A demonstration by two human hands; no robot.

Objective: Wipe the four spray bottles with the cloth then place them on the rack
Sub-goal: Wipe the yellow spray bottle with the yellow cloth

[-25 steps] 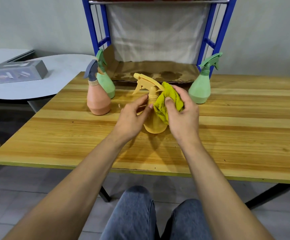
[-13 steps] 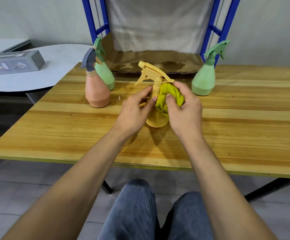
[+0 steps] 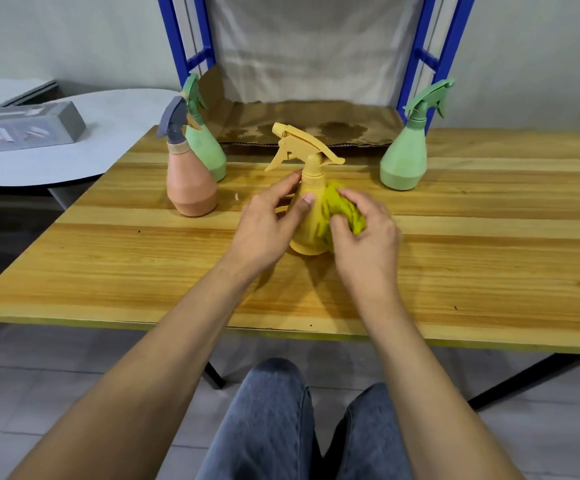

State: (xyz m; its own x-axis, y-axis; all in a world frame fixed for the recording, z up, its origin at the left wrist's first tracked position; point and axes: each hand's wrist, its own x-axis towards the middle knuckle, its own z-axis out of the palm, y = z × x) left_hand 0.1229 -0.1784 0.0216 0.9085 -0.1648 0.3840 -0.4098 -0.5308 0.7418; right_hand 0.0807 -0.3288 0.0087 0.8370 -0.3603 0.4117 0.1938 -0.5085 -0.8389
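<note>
Yellow spray bottle (image 3: pixel 308 242) stood upright on the worktop (image 3: pixel 472 258), in front of the rack (image 3: pixel 449 46). The left hand (image 3: pixel 264 225) had its grip curled round the bottle's shoulder, thumb on the near face, apparently to steady it against rubbing. The right hand (image 3: pixel 368 240) had its grip pinched on the bunched cloth (image 3: pixel 342 207), which was pressed to the bottle's right flank. Bottle matte, cone-bodied, trigger pointing left; pink bottle (image 3: pixel 190 192), left green bottle (image 3: pixel 207 154) and right green bottle (image 3: pixel 404 162) stood apart behind it, presumably awaiting wiping.

Two bare forearms (image 3: pixel 164 358), blue-grey denim jeans (image 3: pixel 268 424), paler at the knees
</note>
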